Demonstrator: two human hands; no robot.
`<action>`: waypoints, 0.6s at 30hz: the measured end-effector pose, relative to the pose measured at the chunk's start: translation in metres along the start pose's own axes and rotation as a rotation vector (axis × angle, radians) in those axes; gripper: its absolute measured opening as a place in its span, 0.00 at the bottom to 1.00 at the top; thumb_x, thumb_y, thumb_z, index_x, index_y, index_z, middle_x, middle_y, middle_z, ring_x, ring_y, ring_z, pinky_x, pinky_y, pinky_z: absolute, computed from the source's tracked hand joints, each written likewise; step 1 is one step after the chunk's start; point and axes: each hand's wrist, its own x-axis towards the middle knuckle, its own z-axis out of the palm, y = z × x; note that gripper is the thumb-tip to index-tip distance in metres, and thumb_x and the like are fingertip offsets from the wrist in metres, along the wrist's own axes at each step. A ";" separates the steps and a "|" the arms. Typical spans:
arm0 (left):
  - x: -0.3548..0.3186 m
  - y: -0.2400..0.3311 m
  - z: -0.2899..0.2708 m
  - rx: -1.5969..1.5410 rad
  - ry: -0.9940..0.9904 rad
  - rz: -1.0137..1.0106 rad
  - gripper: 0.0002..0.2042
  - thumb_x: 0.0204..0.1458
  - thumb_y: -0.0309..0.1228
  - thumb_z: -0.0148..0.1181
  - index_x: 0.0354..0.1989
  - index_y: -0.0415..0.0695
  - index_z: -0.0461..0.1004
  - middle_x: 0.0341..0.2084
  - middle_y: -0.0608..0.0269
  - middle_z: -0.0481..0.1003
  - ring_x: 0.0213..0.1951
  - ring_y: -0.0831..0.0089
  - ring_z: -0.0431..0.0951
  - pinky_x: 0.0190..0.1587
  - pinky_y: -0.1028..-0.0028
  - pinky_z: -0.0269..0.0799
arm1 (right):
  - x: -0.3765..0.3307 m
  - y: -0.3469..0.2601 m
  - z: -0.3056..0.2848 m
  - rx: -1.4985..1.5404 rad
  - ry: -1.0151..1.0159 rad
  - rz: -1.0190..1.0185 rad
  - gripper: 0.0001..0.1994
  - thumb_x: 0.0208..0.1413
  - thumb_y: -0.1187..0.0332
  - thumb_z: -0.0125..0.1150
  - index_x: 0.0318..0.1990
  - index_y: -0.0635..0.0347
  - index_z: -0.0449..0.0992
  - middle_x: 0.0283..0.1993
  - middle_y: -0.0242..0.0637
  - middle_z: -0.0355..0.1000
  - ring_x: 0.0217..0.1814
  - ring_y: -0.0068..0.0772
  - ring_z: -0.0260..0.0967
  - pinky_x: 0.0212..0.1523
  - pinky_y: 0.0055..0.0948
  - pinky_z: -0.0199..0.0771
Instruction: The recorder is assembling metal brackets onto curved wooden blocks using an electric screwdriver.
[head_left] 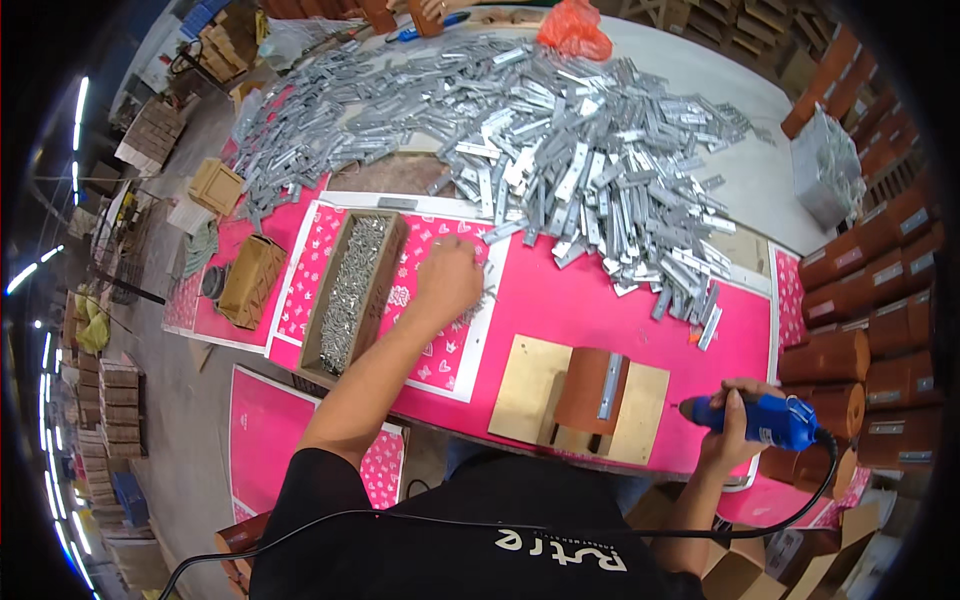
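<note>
My right hand is wrapped round a blue corded electric screwdriver, its tip pointing left. My left hand is over the patterned pink sheet with its fingers curled together; whatever they pinch, if anything, is hidden. Small loose screws lie just right of that hand. Between my hands, a reddish-brown curved block sits on a light wooden jig board. A flat silver metal strip with holes lies along the block's right side.
A long wooden box of screws stands left of my left forearm. Silver metal strips heap across the far table. Brown curved pieces are stacked at right. Another person's hand shows at the far edge. A black cable trails from the screwdriver.
</note>
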 end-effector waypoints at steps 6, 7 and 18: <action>-0.002 0.010 0.010 0.086 0.052 0.091 0.08 0.45 0.29 0.56 0.30 0.36 0.74 0.33 0.47 0.73 0.38 0.52 0.75 0.39 0.58 0.74 | 0.003 0.001 0.001 0.021 0.010 -0.007 0.11 0.49 0.77 0.59 0.38 0.66 0.65 0.31 0.45 0.72 0.24 0.26 0.66 0.29 0.24 0.70; -0.003 0.009 0.013 0.130 0.059 0.105 0.08 0.45 0.27 0.55 0.31 0.36 0.74 0.33 0.47 0.73 0.38 0.52 0.75 0.38 0.58 0.74 | 0.004 0.001 0.002 0.029 -0.002 -0.006 0.11 0.48 0.77 0.60 0.38 0.67 0.66 0.31 0.45 0.72 0.24 0.26 0.67 0.28 0.24 0.71; -0.006 0.006 0.005 0.007 0.101 0.090 0.06 0.45 0.25 0.52 0.31 0.38 0.71 0.29 0.49 0.73 0.37 0.51 0.75 0.37 0.56 0.73 | -0.006 -0.002 0.003 -0.092 -0.042 -0.031 0.12 0.48 0.77 0.62 0.38 0.66 0.66 0.30 0.45 0.72 0.23 0.27 0.68 0.28 0.25 0.73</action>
